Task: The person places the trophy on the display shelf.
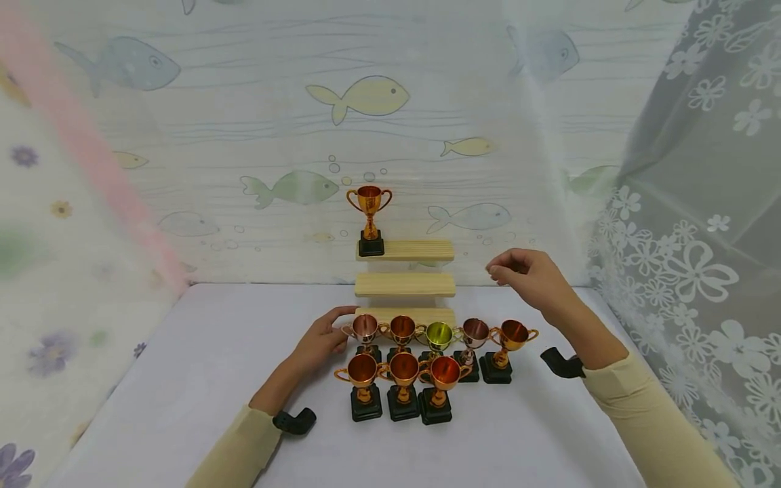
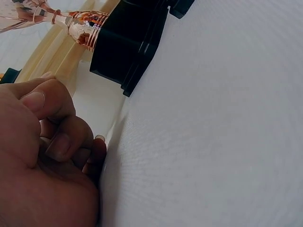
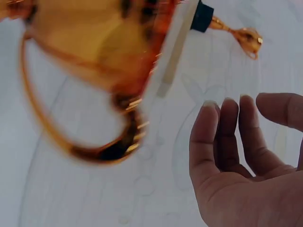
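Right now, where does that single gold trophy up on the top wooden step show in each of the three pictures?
Head view: the gold trophy stands upright at the left end of the top step, centre of the picture.
Left wrist view: not in it; only a pink trophy's stem and black base on the table show.
Right wrist view: top right, small and tilted, beyond the right hand.
Shared landmark: the wooden steps, a pale strip in the right wrist view.

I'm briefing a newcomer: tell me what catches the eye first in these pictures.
A cluster of shiny little trophies on black bases stands on the white table, before pale wooden steps. One gold trophy stands alone on the top step. The left hand touches the cluster's left end; the right hand hovers empty above its right side.
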Demonstrator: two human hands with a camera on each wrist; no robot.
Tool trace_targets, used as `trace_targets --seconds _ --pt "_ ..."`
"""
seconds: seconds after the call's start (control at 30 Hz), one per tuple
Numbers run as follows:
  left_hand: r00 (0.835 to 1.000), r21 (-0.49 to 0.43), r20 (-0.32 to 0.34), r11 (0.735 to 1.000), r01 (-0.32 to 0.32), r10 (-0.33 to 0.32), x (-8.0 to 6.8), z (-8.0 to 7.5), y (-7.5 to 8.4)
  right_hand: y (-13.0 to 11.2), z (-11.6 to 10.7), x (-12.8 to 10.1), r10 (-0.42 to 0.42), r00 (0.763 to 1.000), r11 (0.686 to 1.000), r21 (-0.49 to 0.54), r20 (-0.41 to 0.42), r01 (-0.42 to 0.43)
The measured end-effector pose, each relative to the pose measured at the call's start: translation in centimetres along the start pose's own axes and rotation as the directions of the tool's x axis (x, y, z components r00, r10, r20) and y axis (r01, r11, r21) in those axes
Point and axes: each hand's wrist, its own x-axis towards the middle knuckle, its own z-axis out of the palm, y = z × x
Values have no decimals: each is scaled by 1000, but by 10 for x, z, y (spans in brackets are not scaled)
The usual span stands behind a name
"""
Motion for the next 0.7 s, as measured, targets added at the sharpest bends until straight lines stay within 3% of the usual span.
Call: trace_targets --seconds 0.23,0.4,0.57,0.7 --pt "1000 24 -19 1000 0 1 0 -1 -1 36 -9 -18 7 999 999 39 43 -9" --pt "1000 -6 9 1000 -13 13 2 -1 -1 72 -13 -30 -65 995 993 101 73 57" --pt "1000 -23 22 1000 -11 11 2 0 -2 109 -14 -38 -174 975 975 163 140 151" --pt "1000 -34 23 999 -8 9 2 0 -2 128 -15 -40 -203 953 966 202 226 158"
